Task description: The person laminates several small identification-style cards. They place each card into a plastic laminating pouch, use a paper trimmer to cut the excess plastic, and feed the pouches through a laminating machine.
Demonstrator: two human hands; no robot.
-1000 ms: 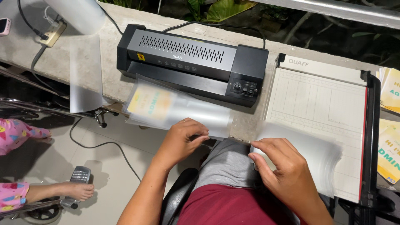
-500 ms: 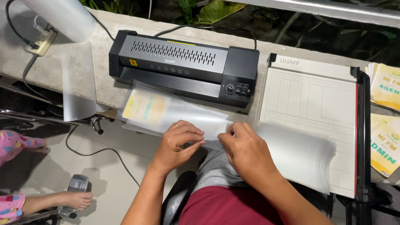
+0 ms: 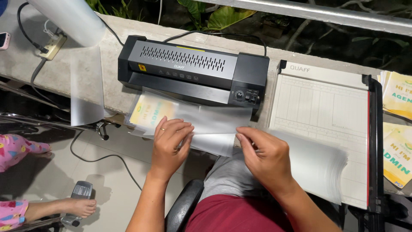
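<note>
Fingers of the left hand (image 3: 169, 141) press flat on a clear laminating pouch (image 3: 206, 124); right hand (image 3: 264, 157) fingers pinch its near edge. Keeping it square to the laminator (image 3: 193, 71) beyond them seems wise.

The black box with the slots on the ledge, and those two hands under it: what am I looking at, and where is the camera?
The camera sits on the person's head, looking down. The black slotted box is a desktop laminating machine on a grey concrete ledge. A clear plastic sheet with a yellow printed card inside lies at its front. The left hand presses on that sheet; the right hand touches a stack of clear plastic pouches. To the right lies a white paper trimmer board.
</note>
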